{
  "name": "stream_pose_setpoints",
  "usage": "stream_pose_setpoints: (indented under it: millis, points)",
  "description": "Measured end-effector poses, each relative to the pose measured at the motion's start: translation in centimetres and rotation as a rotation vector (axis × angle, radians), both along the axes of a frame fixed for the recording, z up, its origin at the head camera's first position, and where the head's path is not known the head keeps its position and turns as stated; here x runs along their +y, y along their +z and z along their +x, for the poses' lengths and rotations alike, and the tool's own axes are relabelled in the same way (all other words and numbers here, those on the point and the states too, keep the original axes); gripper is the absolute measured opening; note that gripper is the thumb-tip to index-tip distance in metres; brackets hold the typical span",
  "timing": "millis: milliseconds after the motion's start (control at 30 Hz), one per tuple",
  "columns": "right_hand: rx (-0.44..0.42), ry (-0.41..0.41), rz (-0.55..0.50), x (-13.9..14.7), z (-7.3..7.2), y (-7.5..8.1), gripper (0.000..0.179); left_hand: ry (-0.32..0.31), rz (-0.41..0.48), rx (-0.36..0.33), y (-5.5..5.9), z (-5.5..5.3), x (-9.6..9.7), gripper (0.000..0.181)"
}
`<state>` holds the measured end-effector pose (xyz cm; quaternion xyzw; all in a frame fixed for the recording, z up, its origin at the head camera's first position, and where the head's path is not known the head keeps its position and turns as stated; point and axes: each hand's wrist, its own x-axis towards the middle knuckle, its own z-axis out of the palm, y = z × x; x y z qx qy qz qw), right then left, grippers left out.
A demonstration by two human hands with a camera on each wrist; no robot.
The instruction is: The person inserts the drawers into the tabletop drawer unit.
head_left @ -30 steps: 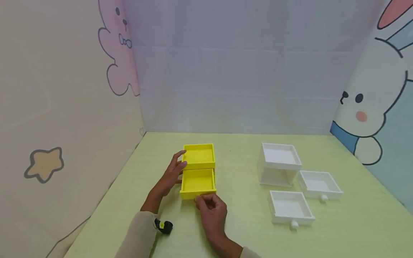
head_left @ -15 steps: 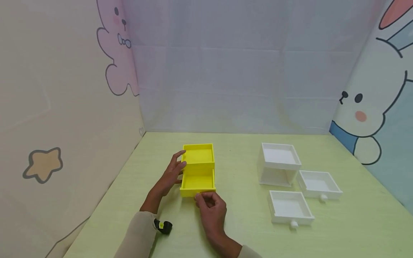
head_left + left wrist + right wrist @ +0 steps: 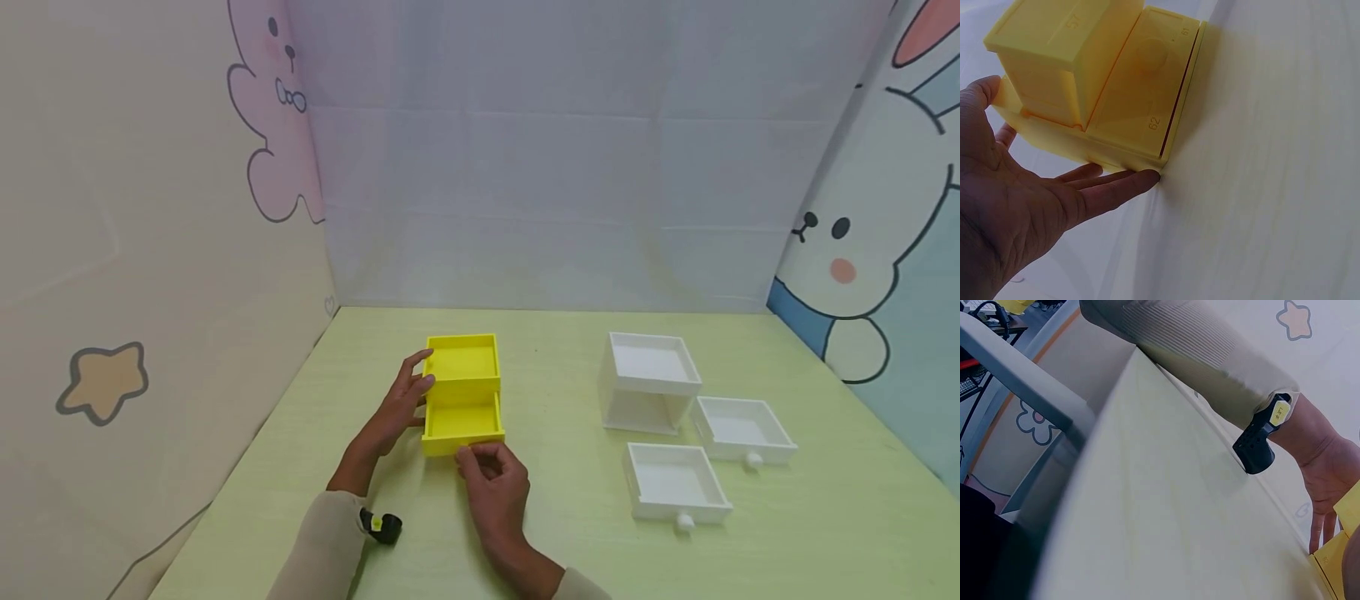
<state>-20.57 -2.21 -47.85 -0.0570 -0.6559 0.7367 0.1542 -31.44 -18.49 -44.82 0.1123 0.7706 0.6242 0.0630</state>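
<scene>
In the head view a small yellow cabinet stands on the table, its upper drawer pulled partly out toward me. My left hand lies along the cabinet's left side, fingertips at its top edge and side. The left wrist view shows that hand's fingers stretched along the cabinet, below which a shut lower drawer with a round knob shows. At the upper drawer's front, my right hand pinches with thumb and fingers; the knob there is hidden behind them.
To the right stands a white cabinet with an open front. Two white drawers with round knobs, a nearer one and a farther one, lie beside it. Cloth walls border the table. A black wrist camera sits on my left wrist.
The upper yellow drawer has slid a little way into the cabinet, its back wall now out of sight. My right hand moved slightly forward with it; the left stays put.
</scene>
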Motion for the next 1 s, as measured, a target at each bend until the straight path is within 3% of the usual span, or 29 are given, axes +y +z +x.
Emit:
stream_pose_setpoints:
  millis: [300,567,833,1000]
  points:
    - [-0.023,0.006,-0.015,-0.1,0.1,0.0,0.015,0.0,-0.016,0.005,0.2,0.3,-0.1,0.051]
    - [-0.001,0.002,-0.034,0.0,0.7,2.2,0.013,-0.013,-0.007,-0.008,0.2,-0.2,0.0,0.051]
    - [0.016,0.004,-0.061,-0.1,-0.3,0.2,0.021,-0.011,-0.007,-0.014,0.1,-0.3,0.0,0.051]
    - [0.025,0.01,-0.084,-0.2,-0.3,0.1,0.024,-0.014,-0.002,-0.015,0.0,-0.2,-0.1,0.051]
